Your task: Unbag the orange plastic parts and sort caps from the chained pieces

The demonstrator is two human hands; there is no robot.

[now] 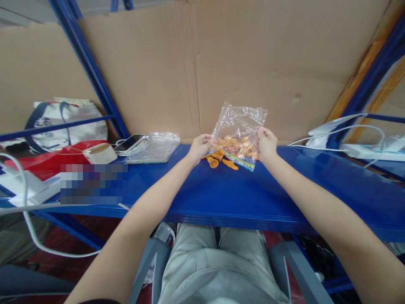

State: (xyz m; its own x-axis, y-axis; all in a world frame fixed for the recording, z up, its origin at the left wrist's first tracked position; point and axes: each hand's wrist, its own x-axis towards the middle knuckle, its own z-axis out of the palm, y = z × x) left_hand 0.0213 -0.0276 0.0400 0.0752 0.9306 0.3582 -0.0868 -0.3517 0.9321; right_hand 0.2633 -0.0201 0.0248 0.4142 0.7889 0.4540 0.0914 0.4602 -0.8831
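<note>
A clear plastic bag (242, 116) with a colourful printed strip along its lower edge is stretched between my two hands, above the blue shelf top. My left hand (201, 147) pinches its left edge, and my right hand (266, 142) grips the right edge. Behind and below the bag lies a heap of small orange pieces (230, 164), several seen through the plastic and a few sticking out in front of it. One piece has a round, cup-like end. Whether any of them are inside the bag I cannot tell.
Left of my hands lies a stack of flat clear bags (161, 147), with a phone (131, 142) and white cable beside it. Further left are a white box (100, 153), a red bag (53, 158) and a canvas tote (71, 126). A power strip (373, 151) stands at right; cardboard (253, 55) rises behind.
</note>
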